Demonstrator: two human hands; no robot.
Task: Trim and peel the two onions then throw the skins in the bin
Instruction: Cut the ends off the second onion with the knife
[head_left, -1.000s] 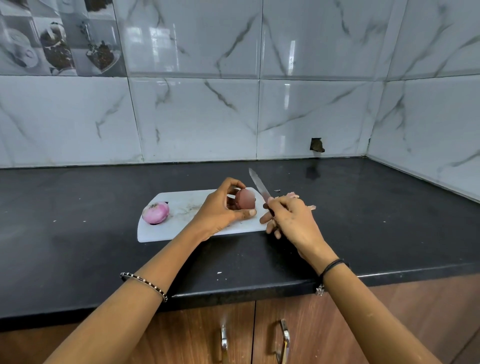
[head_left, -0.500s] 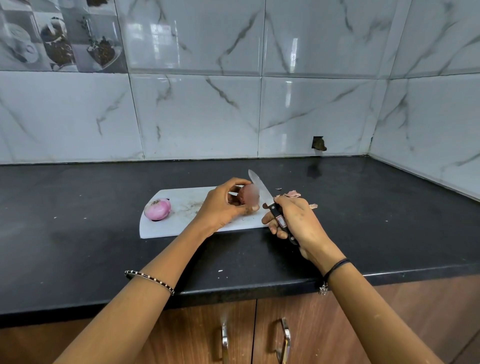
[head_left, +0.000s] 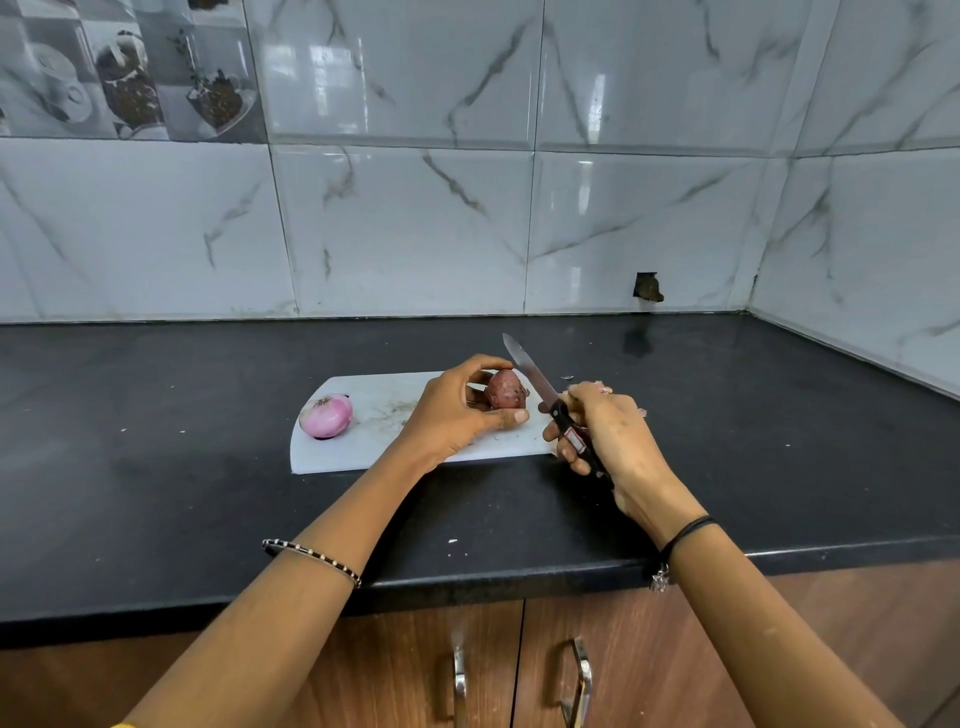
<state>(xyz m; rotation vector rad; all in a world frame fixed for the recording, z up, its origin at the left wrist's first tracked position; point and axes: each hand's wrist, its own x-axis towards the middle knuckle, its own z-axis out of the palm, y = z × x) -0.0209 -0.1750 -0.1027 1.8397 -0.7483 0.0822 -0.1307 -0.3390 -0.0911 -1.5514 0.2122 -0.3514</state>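
A white cutting board lies on the black counter. At its left end rests a peeled pink onion. My left hand grips a brown-skinned onion over the board's right part, thumb below and fingers curled over the top. My right hand holds a knife by its dark handle. The blade points up and away, just right of the skinned onion. A few bits of skin lie behind my right hand, mostly hidden.
The black counter runs to tiled walls at the back and right. Small skin flecks dot the counter near its front edge. Wooden cabinet doors with metal handles sit below. No bin is in view.
My right hand shifted down the handle and drew slightly back, so the dark handle now shows. The blade stays beside the onion. The left hand keeps its hold.
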